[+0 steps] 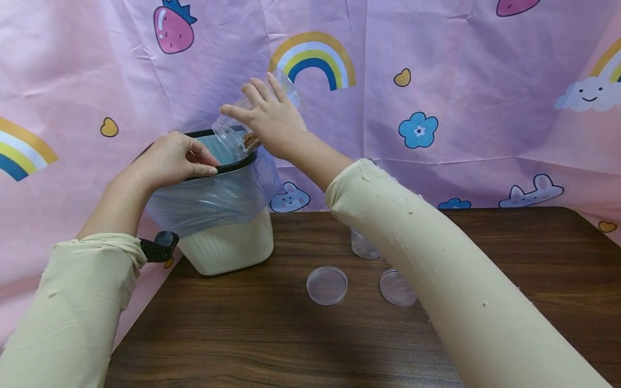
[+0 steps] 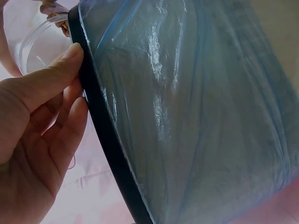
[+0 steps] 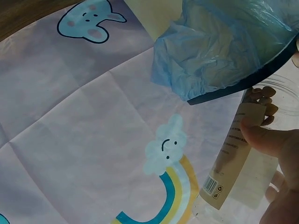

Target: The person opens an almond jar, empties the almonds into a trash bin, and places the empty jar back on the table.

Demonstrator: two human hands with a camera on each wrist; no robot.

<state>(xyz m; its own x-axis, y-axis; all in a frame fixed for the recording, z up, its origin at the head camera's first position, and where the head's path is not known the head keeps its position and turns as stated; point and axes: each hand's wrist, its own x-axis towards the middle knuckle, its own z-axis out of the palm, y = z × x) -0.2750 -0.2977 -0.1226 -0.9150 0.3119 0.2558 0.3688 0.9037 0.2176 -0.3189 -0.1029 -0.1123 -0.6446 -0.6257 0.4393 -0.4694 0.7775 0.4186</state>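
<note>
My right hand [image 1: 276,118] grips a clear plastic jar [image 1: 232,136] tilted mouth-down over the trash can [image 1: 230,242]. Brown nut-like pieces [image 3: 265,100] lie near the jar's mouth, and a beige printed label [image 3: 233,154] shows on its side in the right wrist view. My left hand [image 1: 172,159] pinches the near part of the can's black rim [image 2: 100,112], thumb on one side and fingertips close behind. A translucent blue trash bag [image 1: 213,199] lines the cream can and hangs over its outside. The bottom of the can's inside is hidden.
Two clear round lids [image 1: 327,285] [image 1: 398,287] lie on the dark wood table [image 1: 233,334]. Behind them stands another clear container [image 1: 364,246], partly covered by my right sleeve. A pink patterned cloth [image 1: 368,108] hangs behind the table.
</note>
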